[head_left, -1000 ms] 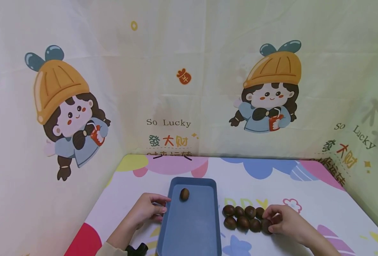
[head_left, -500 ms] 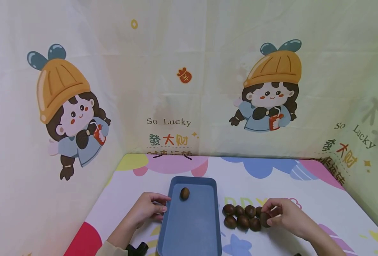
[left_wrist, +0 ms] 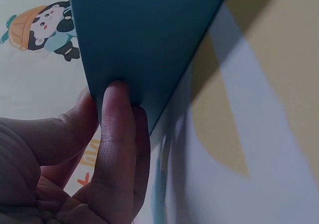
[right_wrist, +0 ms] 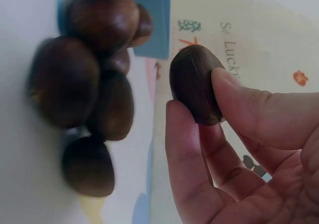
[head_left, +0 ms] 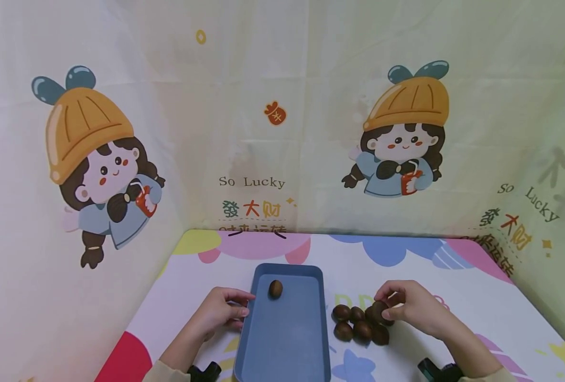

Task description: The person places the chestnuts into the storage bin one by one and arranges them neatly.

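In the head view, my right hand (head_left: 413, 307) pinches a brown chestnut (head_left: 379, 312) between thumb and fingers, over the right end of a cluster of chestnuts (head_left: 361, 332). The right wrist view shows this pinched chestnut (right_wrist: 194, 84) off the table, apart from the others. My left hand (head_left: 220, 313) touches the left side of a blue-grey rectangular tray (head_left: 282, 339), its fingers loosely bent. Fingertips rest against the tray's outer wall (left_wrist: 139, 40) in the left wrist view. One chestnut (head_left: 275, 289) lies inside the tray near its far left corner.
The loose chestnuts stand close together just right of the tray, on a colourful printed tabletop (head_left: 387, 366). Behind it hangs a printed cloth wall (head_left: 330, 201), which continues along both sides. Dark wrist devices (head_left: 440, 370) sit on both forearms.
My right hand has lifted the chestnut from the near row's right end and carried it left, above the remaining ones. The left hand and the tray have stayed put.
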Tool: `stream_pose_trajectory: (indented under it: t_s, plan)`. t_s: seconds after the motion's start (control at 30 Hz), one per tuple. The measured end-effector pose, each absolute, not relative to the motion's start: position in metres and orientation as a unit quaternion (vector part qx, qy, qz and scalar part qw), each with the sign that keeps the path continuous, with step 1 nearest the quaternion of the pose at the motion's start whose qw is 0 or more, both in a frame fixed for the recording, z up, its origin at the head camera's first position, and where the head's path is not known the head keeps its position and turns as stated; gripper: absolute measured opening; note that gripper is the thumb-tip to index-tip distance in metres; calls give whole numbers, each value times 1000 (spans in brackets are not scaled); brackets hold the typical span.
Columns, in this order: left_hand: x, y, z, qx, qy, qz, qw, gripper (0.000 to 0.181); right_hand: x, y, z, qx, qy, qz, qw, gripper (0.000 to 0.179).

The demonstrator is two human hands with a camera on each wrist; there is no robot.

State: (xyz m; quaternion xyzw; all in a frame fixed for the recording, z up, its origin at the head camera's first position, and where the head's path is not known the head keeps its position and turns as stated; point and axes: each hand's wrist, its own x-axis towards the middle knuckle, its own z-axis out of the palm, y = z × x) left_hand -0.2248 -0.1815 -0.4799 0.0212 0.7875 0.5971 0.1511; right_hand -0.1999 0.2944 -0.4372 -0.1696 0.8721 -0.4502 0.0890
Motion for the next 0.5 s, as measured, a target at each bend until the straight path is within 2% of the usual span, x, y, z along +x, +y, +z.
stream_pose_trajectory:
  t_s: [0.5]
  plan:
    - [-223,-179,-478,10,790,595,149,36,-223,255,-420,-163,876,-445,90,21]
